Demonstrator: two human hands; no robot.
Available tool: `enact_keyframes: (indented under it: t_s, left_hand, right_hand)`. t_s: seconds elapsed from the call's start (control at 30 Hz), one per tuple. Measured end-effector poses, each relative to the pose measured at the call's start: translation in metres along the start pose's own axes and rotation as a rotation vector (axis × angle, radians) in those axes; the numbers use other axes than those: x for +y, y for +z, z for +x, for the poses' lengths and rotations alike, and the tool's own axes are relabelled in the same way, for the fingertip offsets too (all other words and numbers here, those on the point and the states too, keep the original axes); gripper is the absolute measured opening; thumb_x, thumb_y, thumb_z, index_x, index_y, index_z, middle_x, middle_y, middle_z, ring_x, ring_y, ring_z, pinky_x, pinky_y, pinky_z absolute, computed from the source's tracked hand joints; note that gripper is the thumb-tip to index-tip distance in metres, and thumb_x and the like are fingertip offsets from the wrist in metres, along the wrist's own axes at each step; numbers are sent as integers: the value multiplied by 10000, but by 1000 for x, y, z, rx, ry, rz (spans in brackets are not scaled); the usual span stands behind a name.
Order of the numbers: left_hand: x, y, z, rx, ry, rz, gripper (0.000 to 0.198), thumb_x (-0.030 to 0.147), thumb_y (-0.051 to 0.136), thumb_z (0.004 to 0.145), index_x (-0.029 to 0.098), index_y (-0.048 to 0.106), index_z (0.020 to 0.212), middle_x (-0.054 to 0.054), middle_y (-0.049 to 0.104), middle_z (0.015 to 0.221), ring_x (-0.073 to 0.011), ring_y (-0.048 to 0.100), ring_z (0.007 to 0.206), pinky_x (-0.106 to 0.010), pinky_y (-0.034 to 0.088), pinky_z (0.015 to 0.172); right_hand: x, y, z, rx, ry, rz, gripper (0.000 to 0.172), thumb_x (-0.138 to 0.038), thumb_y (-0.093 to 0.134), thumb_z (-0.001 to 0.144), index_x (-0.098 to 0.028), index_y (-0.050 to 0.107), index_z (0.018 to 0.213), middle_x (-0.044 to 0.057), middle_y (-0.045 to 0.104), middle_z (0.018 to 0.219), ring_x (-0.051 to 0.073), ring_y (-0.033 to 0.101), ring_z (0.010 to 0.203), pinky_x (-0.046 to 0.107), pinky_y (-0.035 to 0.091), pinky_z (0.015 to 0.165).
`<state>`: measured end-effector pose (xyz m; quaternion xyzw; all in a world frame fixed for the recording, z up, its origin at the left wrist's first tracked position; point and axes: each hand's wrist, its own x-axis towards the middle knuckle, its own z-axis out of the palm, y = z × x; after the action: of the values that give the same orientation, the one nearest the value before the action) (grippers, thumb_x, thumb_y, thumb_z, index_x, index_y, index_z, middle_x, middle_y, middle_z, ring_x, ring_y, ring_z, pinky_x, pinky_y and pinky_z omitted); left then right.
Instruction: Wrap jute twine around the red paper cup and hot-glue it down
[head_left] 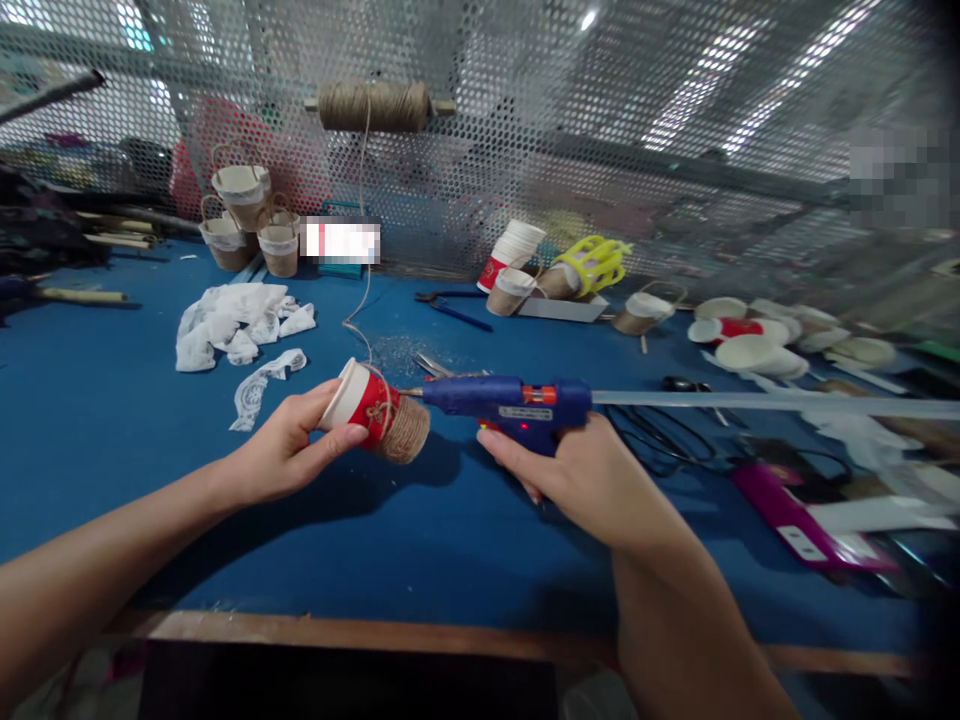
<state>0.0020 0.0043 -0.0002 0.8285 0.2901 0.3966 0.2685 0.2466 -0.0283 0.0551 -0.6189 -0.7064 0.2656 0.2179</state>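
Note:
My left hand [289,450] is closed round a red and white paper cup [367,405], held on its side above the blue table. The cup's lower half is wrapped in jute twine [409,430], and a loose strand runs up to the twine spool [373,106] on the mesh wall. My right hand [581,470] grips a blue hot glue gun [517,402] with a long clear glue stick [772,403] out its back. The gun's nozzle touches the cup at the edge of the twine wrap.
White lace scraps [232,325] lie at the left. Twine-wrapped cup baskets [247,220] stand at the back left. More cups [514,260], a yellow object [596,262], lids [750,350], pliers [450,305], scissors [690,385] and a pink-edged item [802,520] crowd the right. The table's wooden edge [375,632] is near me.

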Motion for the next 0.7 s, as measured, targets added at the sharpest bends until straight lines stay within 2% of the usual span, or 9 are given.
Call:
enact_keyframes:
  t_s: [0.27, 0.43, 0.5, 0.57, 0.63, 0.7]
  left_hand:
    - [1, -1, -1, -11, 92, -25, 119, 163, 462, 839, 125, 569, 802, -77, 620, 847, -149, 556, 774, -254, 470, 719]
    - [0, 0, 0, 14, -11, -55, 121, 192, 475, 826, 126, 569, 789, -50, 595, 815, -134, 547, 725, -220, 461, 653]
    - [-1, 0, 1, 21, -90, -81, 132, 217, 475, 822, 124, 569, 819, -38, 592, 802, -121, 533, 679, -202, 444, 599]
    - [-3, 1, 2, 19, -152, -108, 154, 241, 474, 817, 119, 565, 842, -20, 578, 738, -106, 501, 619, -192, 417, 549]
    - [-4, 1, 3, 10, -197, -125, 169, 256, 471, 809, 114, 560, 833, 1, 545, 668, -92, 451, 562, -188, 386, 509]
    - [-4, 3, 4, -3, -228, -135, 178, 271, 472, 801, 113, 553, 789, 17, 504, 622, -82, 403, 532, -186, 358, 487]
  right_hand:
    - [5, 1, 4, -8, 18, 24, 414, -445, 559, 745, -207, 429, 432, -31, 473, 369, 111, 491, 384, 261, 420, 509]
    - [17, 1, 15, -50, -38, 237, 415, -427, 535, 777, -194, 447, 444, -31, 447, 374, 103, 490, 431, 271, 448, 613]
    - [23, 2, 24, 33, 10, 339, 349, -422, 557, 759, -186, 473, 517, -36, 464, 419, 96, 469, 417, 259, 440, 550]
    - [31, 2, 35, 192, 113, 302, 256, -419, 561, 751, -172, 525, 696, -23, 544, 535, 109, 511, 466, 245, 433, 509]
    - [41, 1, 48, 347, 229, 52, 277, -430, 507, 788, -156, 542, 817, 26, 621, 695, 140, 580, 599, 246, 448, 560]
    - [51, 0, 60, 387, 306, -102, 310, -426, 480, 806, -129, 567, 802, 94, 647, 784, 200, 608, 717, 276, 443, 610]
